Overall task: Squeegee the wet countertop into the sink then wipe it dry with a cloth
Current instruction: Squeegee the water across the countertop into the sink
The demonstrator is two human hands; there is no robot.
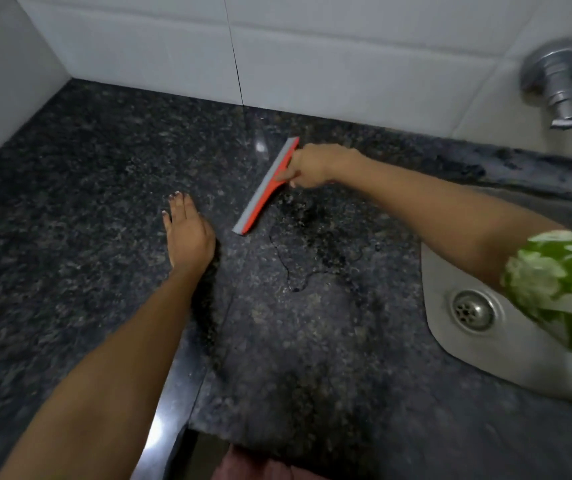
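Observation:
An orange squeegee (266, 188) with a grey rubber blade lies slanted on the dark speckled granite countertop (87, 188), its blade edge down on the stone. My right hand (315, 166) grips its handle from the right side. My left hand (187, 230) rests flat on the counter just left of the blade's near end, fingers together, holding nothing. A thin pool of water (312, 251) with a visible outline spreads on the counter right of the squeegee. The steel sink (450, 344) with its round drain (472, 310) sits at the right. No cloth is clearly in view.
White tiled walls (312, 46) close off the back and left of the counter. A chrome wall tap (558, 84) juts out above the sink at the upper right. The counter's front edge (173, 410) runs near the bottom, with a pinkish fabric (260, 465) below it.

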